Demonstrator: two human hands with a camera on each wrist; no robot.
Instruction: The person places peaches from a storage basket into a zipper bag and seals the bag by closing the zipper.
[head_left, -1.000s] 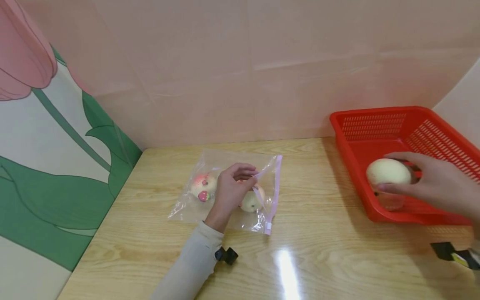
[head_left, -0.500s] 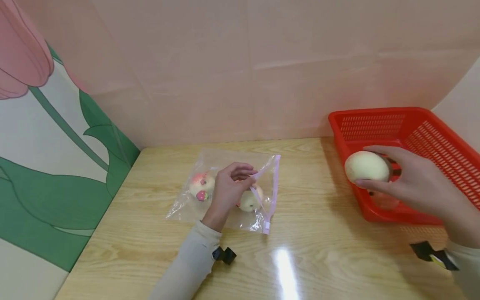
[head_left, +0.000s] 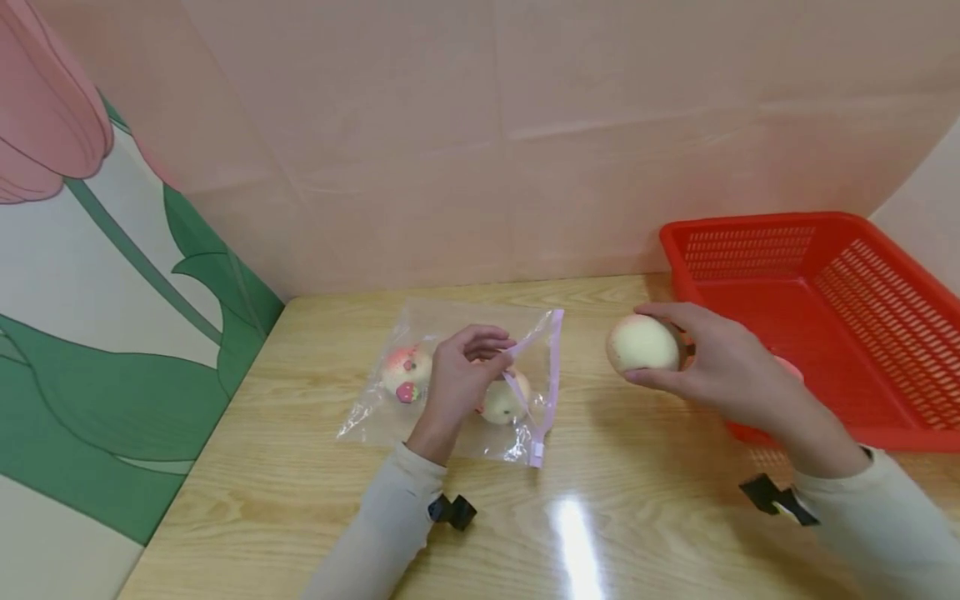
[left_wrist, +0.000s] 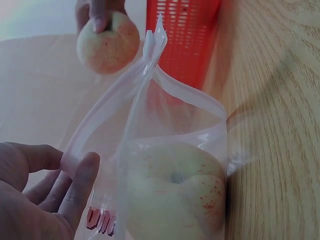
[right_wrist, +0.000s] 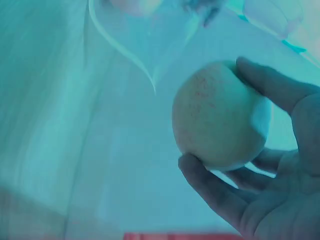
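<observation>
My left hand (head_left: 467, 379) pinches the upper edge of a clear zip bag (left_wrist: 172, 117) between thumb and fingers, and the bag's mouth gapes toward the right. Inside the bag lie two peaches: one (head_left: 406, 372) toward its closed end, the other (left_wrist: 175, 192) near the mouth, partly hidden by my left hand in the head view. My right hand (head_left: 731, 367) grips another pale peach (head_left: 643, 343) between thumb and fingers. That peach is held above the table, between the bag and the red basket (head_left: 693, 275). In the right wrist view the gripped peach (right_wrist: 220, 117) shows reddish speckles.
A pinkish peach (head_left: 789, 368) in the red basket is mostly hidden behind my right hand. The white zip slider (head_left: 537, 450) sits at the near end of the bag's purple strip. A pink wall (head_left: 465, 167) rises behind the wooden table (head_left: 247, 492).
My right hand has carried the peach out of the red basket and leftward toward the bag. My left hand has stayed at the bag's edge.
</observation>
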